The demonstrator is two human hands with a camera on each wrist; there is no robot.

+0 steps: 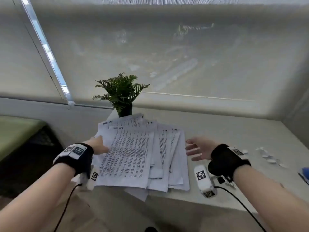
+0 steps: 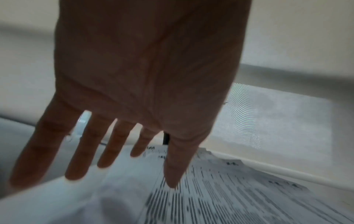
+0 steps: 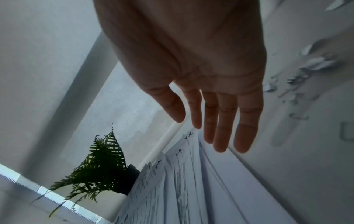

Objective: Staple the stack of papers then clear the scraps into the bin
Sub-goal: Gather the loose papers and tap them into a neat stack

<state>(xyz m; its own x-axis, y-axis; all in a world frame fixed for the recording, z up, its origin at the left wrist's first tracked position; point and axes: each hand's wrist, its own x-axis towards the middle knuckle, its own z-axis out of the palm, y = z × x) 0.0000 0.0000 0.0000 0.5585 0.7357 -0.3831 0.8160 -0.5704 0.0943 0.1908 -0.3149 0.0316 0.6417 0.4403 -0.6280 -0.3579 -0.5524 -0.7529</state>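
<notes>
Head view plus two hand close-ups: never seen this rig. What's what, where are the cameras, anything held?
No robot: a person wears three cameras. The wide picture comes from the head; the close-ups come from black wristbands, looking along each palm. On the white table lies a fanned-out stack of papers, a potted fern behind it, and paper scraps to the right. The left hand touches the stack's left edge; the right hand hovers open beside its right edge. Nothing is held.

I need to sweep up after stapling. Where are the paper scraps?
In the head view, the scraps lie on the table's right side, just beyond the right hand.
</notes>
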